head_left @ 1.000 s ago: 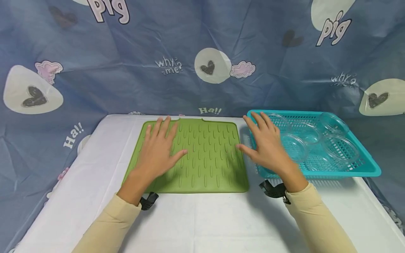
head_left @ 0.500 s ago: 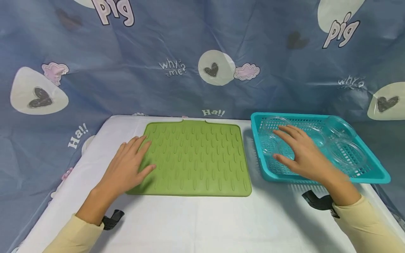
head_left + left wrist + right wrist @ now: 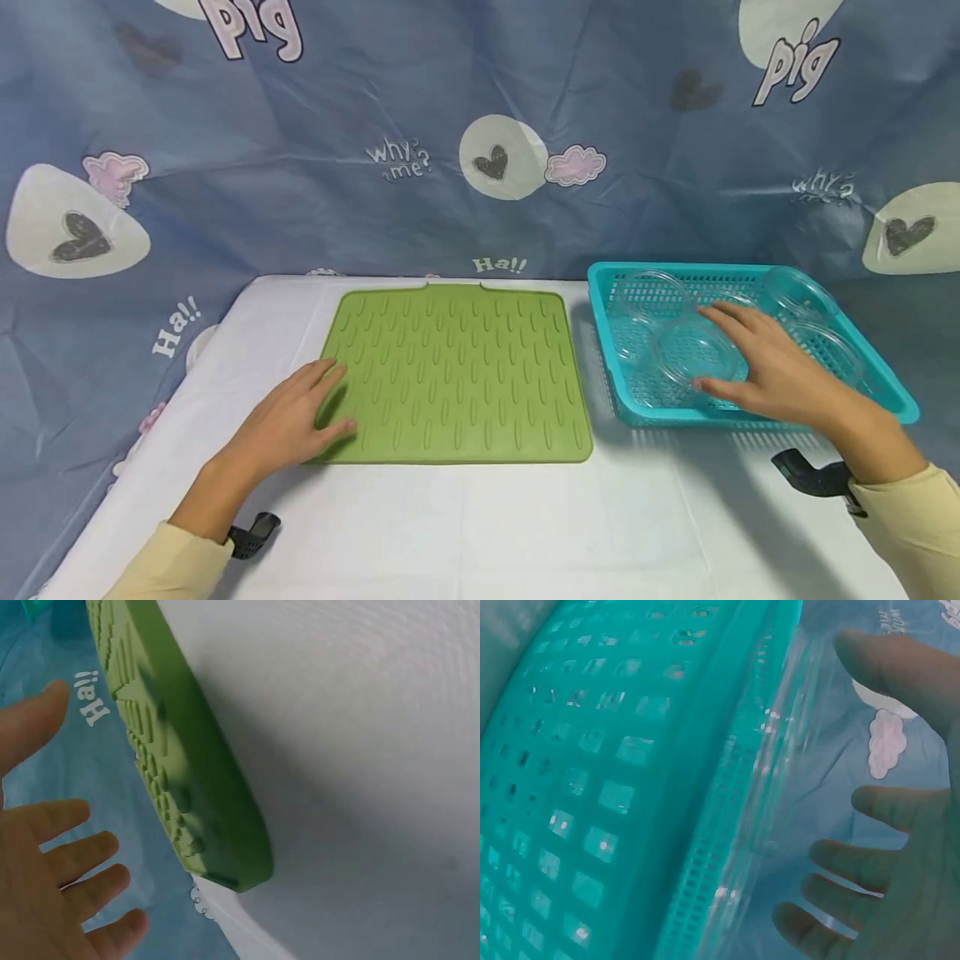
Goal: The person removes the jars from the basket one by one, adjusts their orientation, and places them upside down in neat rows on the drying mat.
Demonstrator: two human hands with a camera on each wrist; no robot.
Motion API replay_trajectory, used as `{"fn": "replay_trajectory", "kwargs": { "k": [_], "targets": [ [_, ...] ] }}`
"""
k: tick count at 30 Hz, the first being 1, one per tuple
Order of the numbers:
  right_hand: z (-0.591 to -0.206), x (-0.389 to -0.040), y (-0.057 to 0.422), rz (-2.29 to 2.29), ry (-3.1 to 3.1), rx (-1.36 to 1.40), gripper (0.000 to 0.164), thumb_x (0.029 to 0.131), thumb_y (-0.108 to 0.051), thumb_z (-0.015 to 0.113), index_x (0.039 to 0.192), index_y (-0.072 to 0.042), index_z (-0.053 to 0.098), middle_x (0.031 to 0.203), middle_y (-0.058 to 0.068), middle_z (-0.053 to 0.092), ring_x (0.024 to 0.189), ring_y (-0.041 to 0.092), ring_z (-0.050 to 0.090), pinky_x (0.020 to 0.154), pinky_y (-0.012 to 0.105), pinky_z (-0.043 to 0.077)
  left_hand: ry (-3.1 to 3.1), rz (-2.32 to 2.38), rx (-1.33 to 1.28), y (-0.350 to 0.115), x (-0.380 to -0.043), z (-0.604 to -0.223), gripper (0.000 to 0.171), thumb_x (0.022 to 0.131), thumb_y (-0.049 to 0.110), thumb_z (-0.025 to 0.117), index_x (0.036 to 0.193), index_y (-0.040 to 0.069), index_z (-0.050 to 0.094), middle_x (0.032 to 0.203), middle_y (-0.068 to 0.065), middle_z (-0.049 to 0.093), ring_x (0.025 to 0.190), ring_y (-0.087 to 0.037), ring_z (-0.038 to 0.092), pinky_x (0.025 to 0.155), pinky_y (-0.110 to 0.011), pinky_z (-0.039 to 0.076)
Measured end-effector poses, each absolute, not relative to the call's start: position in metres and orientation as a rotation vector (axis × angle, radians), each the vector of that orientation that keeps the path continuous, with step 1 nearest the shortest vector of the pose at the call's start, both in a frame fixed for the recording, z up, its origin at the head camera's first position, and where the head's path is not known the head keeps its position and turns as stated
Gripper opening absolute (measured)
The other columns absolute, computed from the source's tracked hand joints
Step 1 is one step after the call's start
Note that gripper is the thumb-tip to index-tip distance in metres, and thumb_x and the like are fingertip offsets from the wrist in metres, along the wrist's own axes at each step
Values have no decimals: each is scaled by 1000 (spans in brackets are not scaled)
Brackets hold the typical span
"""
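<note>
A turquoise plastic basket (image 3: 637, 414) with a perforated wall stands at the right of the table, holding several clear round containers. My right hand (image 3: 787, 371) is over its front part, fingers spread, beside a clear round container (image 3: 693, 354). In the right wrist view that hand (image 3: 900, 847) holds nothing, and the basket wall (image 3: 607, 780) fills the left. My left hand (image 3: 285, 417) hovers at the front left corner of a green ridged mat (image 3: 457, 375). The left wrist view shows its fingers (image 3: 82, 859) apart beside the thick mat edge (image 3: 217, 802), gripping nothing.
A white cloth (image 3: 465, 525) covers the table under the mat and basket. Behind hangs a blue printed curtain (image 3: 330, 208). Another clear round container (image 3: 652, 293) sits at the basket's back left. Black straps with mounts (image 3: 813, 475) sit on both wrists.
My right hand has moved right, from the basket's left edge to over its front middle. My left hand has drawn back left and toward me, off the mat's middle to its corner.
</note>
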State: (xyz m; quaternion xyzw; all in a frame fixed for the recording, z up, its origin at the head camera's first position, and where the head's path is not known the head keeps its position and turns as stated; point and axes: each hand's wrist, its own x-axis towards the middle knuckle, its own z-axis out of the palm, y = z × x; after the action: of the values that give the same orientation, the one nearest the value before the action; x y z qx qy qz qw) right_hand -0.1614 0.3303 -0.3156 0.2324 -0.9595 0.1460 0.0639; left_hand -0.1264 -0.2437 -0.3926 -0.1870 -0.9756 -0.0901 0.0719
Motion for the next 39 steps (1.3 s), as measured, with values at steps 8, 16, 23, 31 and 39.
{"fn": "replay_trajectory", "kwargs": {
  "k": [8,16,23,31,39],
  "targets": [
    [-317,-168,335,507,-3085,647,112,78,-43,83,160,-12,14,156,32,27,137,58,32,96,77,35,-3058,-287,-495,-243,-128,-401,77,85,39,75,143,-4,47,150,-30,42,138,-51,40,109,-64,39],
    [-323,-168,333,421,-3073,618,120,72,-42,87,160,-10,13,150,34,32,133,57,34,94,75,37,-3176,-329,-466,-243,-128,-406,82,85,46,73,144,-4,46,152,-30,40,141,-53,34,109,-67,38],
    [-328,-166,329,310,-2979,647,119,68,-38,91,158,-6,21,141,32,42,124,50,39,89,68,40,-3259,-453,-435,-243,-126,-406,90,82,49,74,146,-6,43,155,-31,34,142,-55,28,106,-69,38],
    [-328,-167,320,320,-2959,662,115,67,-35,91,157,-6,26,137,28,46,119,46,44,87,64,43,-3304,-542,-395,-244,-126,-405,100,77,52,79,147,-8,39,156,-33,29,143,-56,26,108,-71,35],
    [-323,-169,314,386,-3110,548,120,72,-45,87,158,-2,16,145,33,36,122,51,48,84,65,49,-3374,-547,-367,-242,-127,-399,104,77,52,79,148,-10,35,157,-36,24,142,-57,26,109,-69,35]
  ]
}}
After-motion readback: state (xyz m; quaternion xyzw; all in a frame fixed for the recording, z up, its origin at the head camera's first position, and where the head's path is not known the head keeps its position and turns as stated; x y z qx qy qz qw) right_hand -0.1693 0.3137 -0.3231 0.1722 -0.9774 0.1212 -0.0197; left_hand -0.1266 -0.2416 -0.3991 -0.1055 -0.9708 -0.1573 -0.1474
